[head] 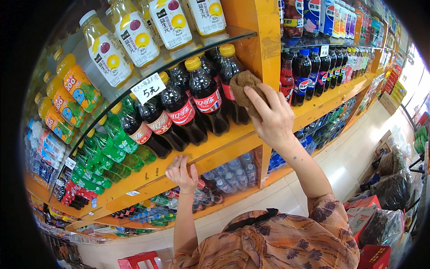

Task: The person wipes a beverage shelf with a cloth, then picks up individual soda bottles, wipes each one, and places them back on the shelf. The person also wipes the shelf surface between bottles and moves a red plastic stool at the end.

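Observation:
My right hand grips a folded brown cloth. The cloth lies against the rightmost cola bottle, beside the yellow wooden upright, and covers part of that bottle's label. My left hand holds nothing and rests with fingers a little apart on the front edge of the yellow wooden shelf. Above and between my hands, cola bottles with red labels and yellow caps stand in a row. Green soda bottles stand to their left.
A glass shelf above carries juice bottles; a handwritten price card hangs at its edge. Water bottles fill the lower shelf. A red plastic stool stands on the tiled floor. Boxes and bags are at right.

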A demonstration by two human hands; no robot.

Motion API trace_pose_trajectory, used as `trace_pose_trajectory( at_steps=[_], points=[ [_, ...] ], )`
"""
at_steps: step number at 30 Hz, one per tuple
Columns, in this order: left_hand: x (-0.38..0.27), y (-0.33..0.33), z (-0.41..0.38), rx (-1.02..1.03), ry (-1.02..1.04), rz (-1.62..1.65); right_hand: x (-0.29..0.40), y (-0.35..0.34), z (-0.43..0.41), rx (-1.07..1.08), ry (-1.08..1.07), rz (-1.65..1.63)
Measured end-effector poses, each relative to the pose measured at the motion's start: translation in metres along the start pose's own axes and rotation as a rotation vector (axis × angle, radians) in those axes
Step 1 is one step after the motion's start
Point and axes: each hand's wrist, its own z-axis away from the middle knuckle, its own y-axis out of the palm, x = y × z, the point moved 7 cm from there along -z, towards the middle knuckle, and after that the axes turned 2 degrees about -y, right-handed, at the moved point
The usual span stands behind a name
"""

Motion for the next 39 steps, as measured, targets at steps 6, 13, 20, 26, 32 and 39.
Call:
trace_pose_trajectory(
  at_steps=[6, 13, 20, 26, 32, 39],
  points=[
    [-0.014, -0.011, -0.014, 0.004, -0.128, 0.14, 0.004, 0.036, 0.076, 0.246, 0.005, -0.026],
    [-0.11, -0.009, -0.159, -0.005, -0.057, 0.682, 0.0, 0.026, 0.102, 0.349, 0.112, -0.206],
    [-0.129, 0.057, -0.246, 0.025, -0.242, 0.637, -0.009, 0.012, 0.133, 0.426, 0.232, -0.474],
    [-0.113, 0.088, -0.265, 0.138, -0.495, 0.81, -0.007, 0.011, 0.161, 0.494, 0.252, -0.594],
    [-0.121, 0.076, -0.251, 0.122, -0.475, 0.898, -0.009, 0.014, 0.167, 0.471, 0.298, -0.649],
    [-0.117, 0.063, -0.23, 0.052, -0.461, 1.214, -0.024, 0.009, 0.162, 0.31, 0.438, -0.789]
  ],
)
